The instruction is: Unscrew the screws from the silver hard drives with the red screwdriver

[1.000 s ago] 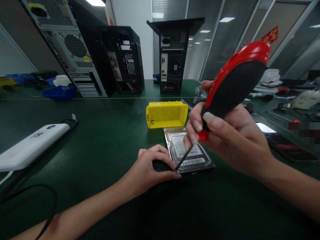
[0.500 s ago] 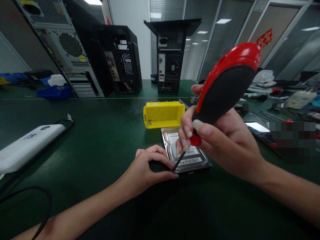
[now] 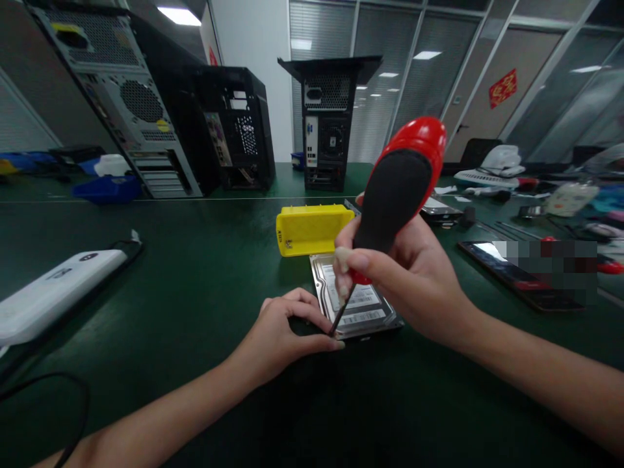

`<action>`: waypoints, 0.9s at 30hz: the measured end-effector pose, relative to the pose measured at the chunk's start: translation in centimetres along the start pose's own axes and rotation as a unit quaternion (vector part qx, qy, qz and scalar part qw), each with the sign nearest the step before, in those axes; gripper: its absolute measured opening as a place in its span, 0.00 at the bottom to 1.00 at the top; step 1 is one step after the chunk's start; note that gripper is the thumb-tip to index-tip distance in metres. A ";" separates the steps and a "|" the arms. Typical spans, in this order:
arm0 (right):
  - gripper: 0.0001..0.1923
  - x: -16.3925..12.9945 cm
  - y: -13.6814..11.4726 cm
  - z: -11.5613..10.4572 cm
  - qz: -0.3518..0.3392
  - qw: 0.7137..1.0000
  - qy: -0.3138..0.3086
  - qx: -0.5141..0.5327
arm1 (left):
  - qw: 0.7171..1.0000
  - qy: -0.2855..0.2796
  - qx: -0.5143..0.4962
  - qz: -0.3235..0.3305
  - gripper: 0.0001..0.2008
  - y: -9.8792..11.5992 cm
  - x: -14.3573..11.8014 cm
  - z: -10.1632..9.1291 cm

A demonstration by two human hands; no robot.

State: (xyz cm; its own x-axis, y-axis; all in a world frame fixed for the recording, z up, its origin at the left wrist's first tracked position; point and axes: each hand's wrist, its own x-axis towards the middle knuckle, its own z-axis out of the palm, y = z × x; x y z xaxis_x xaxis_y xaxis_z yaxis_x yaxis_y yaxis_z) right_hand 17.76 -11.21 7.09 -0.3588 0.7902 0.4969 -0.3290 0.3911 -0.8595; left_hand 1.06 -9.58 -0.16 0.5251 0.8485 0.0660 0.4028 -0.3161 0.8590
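A silver hard drive [image 3: 358, 309] with white labels lies flat on the green table. My left hand [image 3: 292, 325] is at its near left corner, thumb and forefinger closed around that corner. In my right hand [image 3: 404, 273] is a thick red-and-black screwdriver [image 3: 397, 195], tilted, its handle up and its thin shaft slanting down to the left. The shaft's tip meets the drive's corner between my left fingertips; any screw there is too small to see. Just behind the drive a yellow bin [image 3: 316, 231] rests on its side, with a few tiny screws inside.
Computer cases stand at the back, among them a black tower [image 3: 327, 130] and a large grey-backed case [image 3: 131, 104]. A white power bank-like device [image 3: 63, 279] with a cable lies at left. A phone [image 3: 517, 273], another drive [image 3: 439, 211] and assorted tools lie at right.
The screwdriver's handle has swung left and become more upright, its tip staying at the drive's corner. My right hand has moved left with it; the left hand holds its place. The view shifted slightly.
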 end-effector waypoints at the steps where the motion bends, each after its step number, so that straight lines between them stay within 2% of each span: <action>1: 0.18 0.1 0.1 0.0 -0.005 1.000 -0.004 0.001 | 1.000 -0.004 -0.004 0.001 0.06 0.0 0.0 0.0; 4: 0.17 0.5 0.0 0.1 -0.007 1.000 -0.023 -0.006 | 1.000 -0.015 -0.013 0.000 0.05 0.2 0.1 -0.2; 10: 0.17 1.2 -1.1 0.1 0.011 0.994 -0.104 -0.018 | 1.000 -0.017 -0.005 0.004 0.06 0.3 0.0 -0.4; 14: 0.22 1.3 -1.6 -0.5 0.015 0.993 -0.115 -0.017 | 0.999 -0.029 0.016 -0.003 0.07 0.4 0.0 -0.5; 20: 0.30 2.4 -2.6 -1.0 0.003 0.994 -0.094 -0.058 | 0.999 -0.025 0.033 -0.015 0.08 0.6 0.0 -0.4; 24: 0.23 4.1 -3.3 -1.1 0.002 0.980 -0.163 -0.116 | 0.999 -0.018 0.036 -0.002 0.10 0.6 -0.1 -0.5; 27: 0.17 5.4 -4.6 -1.2 0.000 0.956 -0.227 -0.189 | 0.999 -0.024 0.035 0.015 0.10 0.5 -0.2 -0.6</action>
State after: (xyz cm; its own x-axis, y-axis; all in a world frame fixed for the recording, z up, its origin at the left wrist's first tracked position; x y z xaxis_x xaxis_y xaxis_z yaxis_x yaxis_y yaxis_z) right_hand 18.35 -8.19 13.54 -0.7284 0.5378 0.4244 -0.0214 0.6013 -0.7987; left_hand 0.70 -9.64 0.56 0.5724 0.8174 0.0651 0.4365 -0.3710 0.8197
